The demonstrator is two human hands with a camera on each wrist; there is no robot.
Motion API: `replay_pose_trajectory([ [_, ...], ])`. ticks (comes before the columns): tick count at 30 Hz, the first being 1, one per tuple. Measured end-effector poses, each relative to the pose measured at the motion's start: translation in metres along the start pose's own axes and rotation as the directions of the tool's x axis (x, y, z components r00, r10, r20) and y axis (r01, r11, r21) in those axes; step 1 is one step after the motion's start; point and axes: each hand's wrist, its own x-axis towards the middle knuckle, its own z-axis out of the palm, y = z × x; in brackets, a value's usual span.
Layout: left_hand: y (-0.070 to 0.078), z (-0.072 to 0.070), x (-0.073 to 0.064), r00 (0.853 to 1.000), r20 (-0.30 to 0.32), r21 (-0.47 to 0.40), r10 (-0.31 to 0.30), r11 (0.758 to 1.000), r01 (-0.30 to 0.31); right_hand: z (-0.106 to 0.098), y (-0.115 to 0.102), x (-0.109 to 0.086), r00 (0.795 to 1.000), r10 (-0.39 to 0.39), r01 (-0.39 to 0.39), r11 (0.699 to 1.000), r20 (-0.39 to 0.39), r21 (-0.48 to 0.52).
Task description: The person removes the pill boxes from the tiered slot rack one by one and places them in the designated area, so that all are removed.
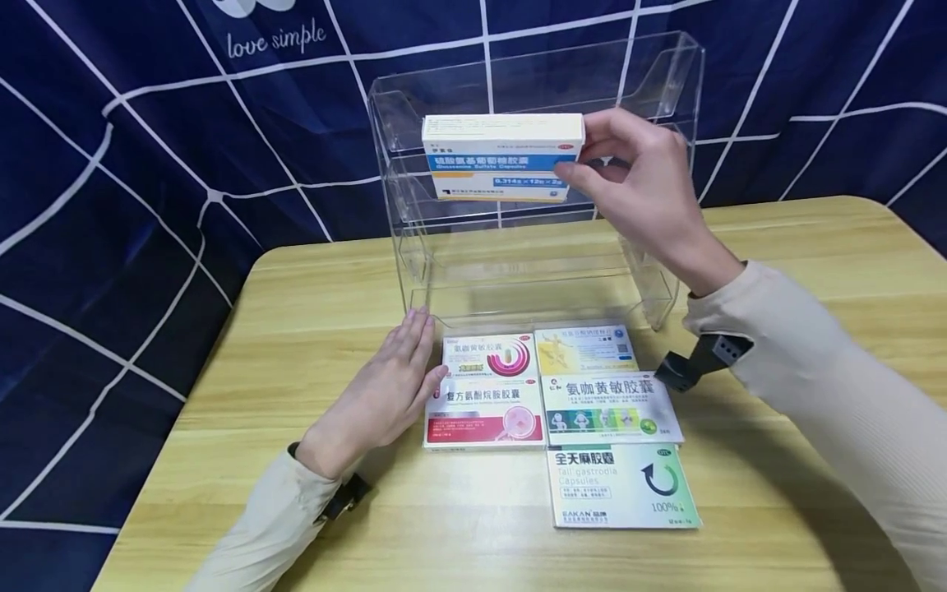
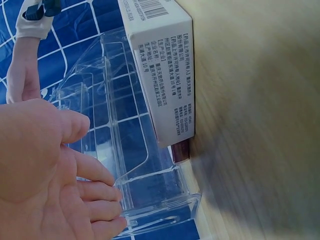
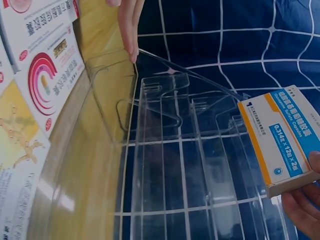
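Note:
My right hand pinches the right end of a white medicine box with a blue band, thumb in front. It holds the box upright before the upper tiers of a clear acrylic rack. In the right wrist view, the box appears beside the stepped shelves, fingertips at its end. My left hand lies with fingers extended, their tips at the rack's front left corner. Its thumb is close to the pink-and-white medicine boxes. The left wrist view shows the palm holding nothing.
Right of the pink boxes lie a yellow-and-white box, a green-and-white box and a green-edged gastrodia capsule box. All rest on the wooden table before the rack. A dark blue gridded cloth hangs behind.

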Motion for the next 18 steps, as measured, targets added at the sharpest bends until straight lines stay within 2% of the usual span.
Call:
replay_pose_trajectory([
  [18,-0.003,0.005,0.002,1.0,-0.01,0.007,0.0,1.0,0.0,-0.013,0.017,-0.031,0.994,0.094,-0.092,0.994,0.052,-0.051],
])
